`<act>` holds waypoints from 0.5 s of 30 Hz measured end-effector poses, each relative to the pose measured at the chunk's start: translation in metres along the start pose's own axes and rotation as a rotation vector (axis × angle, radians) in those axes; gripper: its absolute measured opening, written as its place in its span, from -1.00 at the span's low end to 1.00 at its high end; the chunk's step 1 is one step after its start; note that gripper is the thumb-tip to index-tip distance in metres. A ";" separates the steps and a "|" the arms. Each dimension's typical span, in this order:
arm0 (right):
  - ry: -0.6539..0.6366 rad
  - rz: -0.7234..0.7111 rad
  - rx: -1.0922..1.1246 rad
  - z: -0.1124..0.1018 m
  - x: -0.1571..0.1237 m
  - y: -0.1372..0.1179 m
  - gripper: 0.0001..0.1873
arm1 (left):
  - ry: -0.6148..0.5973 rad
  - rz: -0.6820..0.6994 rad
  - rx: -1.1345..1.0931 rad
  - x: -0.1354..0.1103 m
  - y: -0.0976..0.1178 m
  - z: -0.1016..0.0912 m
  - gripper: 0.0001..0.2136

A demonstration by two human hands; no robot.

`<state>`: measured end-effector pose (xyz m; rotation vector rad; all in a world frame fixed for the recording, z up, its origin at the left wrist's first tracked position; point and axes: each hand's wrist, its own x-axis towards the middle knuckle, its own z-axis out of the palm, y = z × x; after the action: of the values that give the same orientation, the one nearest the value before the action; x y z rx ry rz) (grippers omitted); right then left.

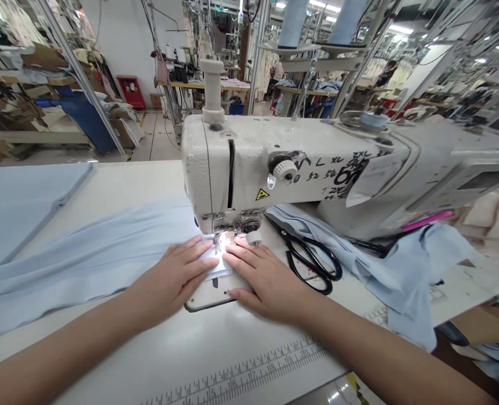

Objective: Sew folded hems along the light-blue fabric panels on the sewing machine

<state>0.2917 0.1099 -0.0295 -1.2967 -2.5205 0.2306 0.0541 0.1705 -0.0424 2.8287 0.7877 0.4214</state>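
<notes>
A long piece of light blue fabric (pixel 118 236) runs across the table from the left to beneath the needle of a white sewing machine (pixel 249 160). My left hand (pixel 175 275) lies on it just left of the lit presser foot (pixel 217 243), fingers stretched out. From the other side my right hand (pixel 266 278) rests flat, its fingertips on the fabric right of the foot and its thumb apart, over the metal plate. Neither hand grasps anything. The needle's tip is lost in the bright lamp glare.
Black-handled scissors (pixel 310 256) lie open right of my right hand, beside more light blue fabric (pixel 384 270). A pink pen-like item (pixel 427 220) is near the machine's base. Folded blue fabric (pixel 25 202) lies far left. Ruler markings (pixel 241 374) run along the table's front.
</notes>
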 end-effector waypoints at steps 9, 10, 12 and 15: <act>0.153 -0.048 0.070 -0.004 -0.005 0.000 -0.63 | 0.069 0.144 0.028 0.000 0.006 -0.005 -0.70; 0.131 -0.085 0.061 -0.003 -0.006 -0.001 -0.62 | 0.069 0.158 0.013 0.000 0.007 -0.005 -0.69; 0.089 -0.127 0.034 -0.001 -0.008 -0.004 -0.62 | 0.056 0.161 -0.015 -0.001 0.008 -0.006 -0.68; 0.071 -0.137 -0.006 0.000 -0.010 -0.007 -0.63 | 0.029 0.151 -0.053 -0.003 0.006 -0.008 -0.69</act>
<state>0.2924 0.0977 -0.0293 -1.1083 -2.5379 0.1440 0.0522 0.1646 -0.0344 2.8485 0.5602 0.4979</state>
